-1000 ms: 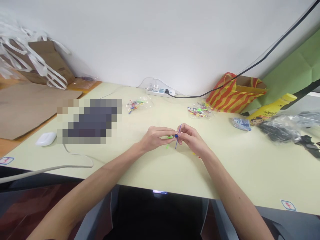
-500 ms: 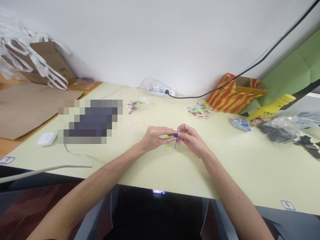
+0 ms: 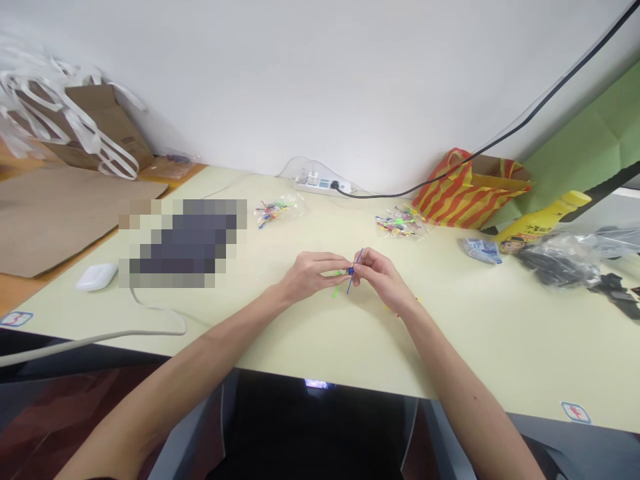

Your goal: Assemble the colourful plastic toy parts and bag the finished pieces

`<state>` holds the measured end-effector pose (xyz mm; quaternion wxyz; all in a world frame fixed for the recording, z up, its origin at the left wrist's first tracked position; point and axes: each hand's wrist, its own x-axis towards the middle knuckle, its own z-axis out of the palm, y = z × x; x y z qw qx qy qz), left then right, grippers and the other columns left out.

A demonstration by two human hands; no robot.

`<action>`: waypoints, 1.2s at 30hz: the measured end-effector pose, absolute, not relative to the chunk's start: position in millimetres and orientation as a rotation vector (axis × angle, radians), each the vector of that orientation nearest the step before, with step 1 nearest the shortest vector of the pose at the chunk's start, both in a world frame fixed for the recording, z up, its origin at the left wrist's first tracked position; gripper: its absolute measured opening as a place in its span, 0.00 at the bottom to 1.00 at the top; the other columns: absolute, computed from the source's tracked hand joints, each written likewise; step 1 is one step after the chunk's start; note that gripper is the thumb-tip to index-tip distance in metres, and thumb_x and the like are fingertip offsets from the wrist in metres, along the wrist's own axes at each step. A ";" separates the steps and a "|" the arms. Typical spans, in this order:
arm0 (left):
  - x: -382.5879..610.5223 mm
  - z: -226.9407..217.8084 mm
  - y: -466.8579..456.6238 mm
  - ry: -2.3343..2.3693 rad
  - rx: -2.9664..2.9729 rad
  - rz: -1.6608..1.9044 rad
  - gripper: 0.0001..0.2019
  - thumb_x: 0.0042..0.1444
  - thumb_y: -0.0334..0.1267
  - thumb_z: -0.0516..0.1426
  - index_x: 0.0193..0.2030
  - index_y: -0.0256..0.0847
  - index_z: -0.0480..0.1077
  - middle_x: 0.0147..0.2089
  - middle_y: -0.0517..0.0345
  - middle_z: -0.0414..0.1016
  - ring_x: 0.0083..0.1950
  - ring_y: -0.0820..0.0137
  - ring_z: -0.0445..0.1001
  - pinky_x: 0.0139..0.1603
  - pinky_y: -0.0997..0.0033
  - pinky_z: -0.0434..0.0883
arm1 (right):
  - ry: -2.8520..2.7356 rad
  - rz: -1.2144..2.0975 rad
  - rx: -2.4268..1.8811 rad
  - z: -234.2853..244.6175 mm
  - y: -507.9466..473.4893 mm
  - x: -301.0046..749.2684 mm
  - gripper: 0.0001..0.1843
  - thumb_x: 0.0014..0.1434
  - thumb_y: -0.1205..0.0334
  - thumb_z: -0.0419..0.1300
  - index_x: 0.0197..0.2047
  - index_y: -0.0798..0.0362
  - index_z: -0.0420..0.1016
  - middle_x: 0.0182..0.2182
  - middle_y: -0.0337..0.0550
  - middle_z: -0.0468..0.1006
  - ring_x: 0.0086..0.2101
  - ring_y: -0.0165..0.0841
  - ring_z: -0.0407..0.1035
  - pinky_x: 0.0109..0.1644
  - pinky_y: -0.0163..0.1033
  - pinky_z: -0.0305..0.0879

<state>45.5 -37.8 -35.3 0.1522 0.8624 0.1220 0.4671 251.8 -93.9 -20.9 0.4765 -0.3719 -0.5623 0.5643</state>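
Over the middle of the table [image 3: 300, 347], my left hand [image 3: 307, 277] and my right hand [image 3: 383, 275] meet fingertip to fingertip. Between them is a small blue plastic piece [image 3: 351, 271] with a thin blue stick [image 3: 349, 288] slanting up to the right and down to the left. My left thumb and fingers pinch its left side; my right thumb and fingertips close on its right side. Fingers cover much of it. A bright green piece [image 3: 336, 292] shows just below my left fingertips. Small yellow and red bits [image 3: 418, 301] lie partly hidden by my right wrist.
Two clear bags of colourful small pieces, a left one [image 3: 274, 211] and a right one [image 3: 397, 222], lie farther back. Behind are a power strip [image 3: 323, 185] and a striped bag [image 3: 465, 190]. A yellow bottle [image 3: 543, 220] lies right; a white case [image 3: 97, 277] sits left.
The blue piece has shifted very slightly left and its stick has tilted a little. My right fingers have moved slightly around it; both hands keep their pinch.
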 end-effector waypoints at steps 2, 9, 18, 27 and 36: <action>45.4 -35.3 -37.7 0.348 2.502 1.345 0.10 0.61 0.35 0.64 0.49 0.42 0.80 0.45 0.52 0.84 0.43 0.70 0.84 0.46 0.73 0.81 | -1.419 1.342 -0.917 -20.4 -94.9 252.4 0.12 0.63 0.53 0.65 0.41 0.50 0.69 0.30 0.36 0.72 0.30 0.30 0.70 0.40 0.40 0.67; 44.9 -34.4 -35.2 0.352 2.444 1.274 0.10 0.62 0.34 0.63 0.50 0.42 0.79 0.47 0.50 0.83 0.45 0.69 0.83 0.49 0.72 0.81 | -1.488 1.312 -0.931 -20.5 -96.0 257.7 0.17 0.59 0.55 0.69 0.48 0.47 0.69 0.38 0.40 0.76 0.32 0.31 0.71 0.39 0.41 0.69; 47.4 -31.2 -39.8 0.421 2.483 1.075 0.09 0.61 0.32 0.60 0.48 0.41 0.75 0.44 0.52 0.81 0.43 0.69 0.80 0.46 0.71 0.77 | -1.546 1.323 -0.995 -21.4 -96.1 258.4 0.10 0.58 0.62 0.64 0.41 0.50 0.68 0.31 0.36 0.72 0.27 0.27 0.65 0.33 0.36 0.62; 47.9 -29.6 -44.5 0.477 2.602 0.832 0.08 0.54 0.29 0.58 0.41 0.41 0.69 0.39 0.57 0.74 0.37 0.70 0.73 0.39 0.73 0.69 | -1.701 1.198 -1.140 -20.3 -101.9 250.0 0.13 0.48 0.69 0.60 0.39 0.50 0.68 0.30 0.35 0.73 0.27 0.28 0.64 0.32 0.36 0.61; 48.2 -26.0 -47.0 0.472 2.561 0.854 0.08 0.53 0.30 0.59 0.40 0.41 0.71 0.38 0.57 0.74 0.36 0.71 0.72 0.38 0.74 0.68 | -1.711 1.096 -1.231 -18.1 -105.2 242.5 0.12 0.47 0.68 0.60 0.37 0.50 0.67 0.27 0.34 0.71 0.25 0.28 0.62 0.31 0.36 0.60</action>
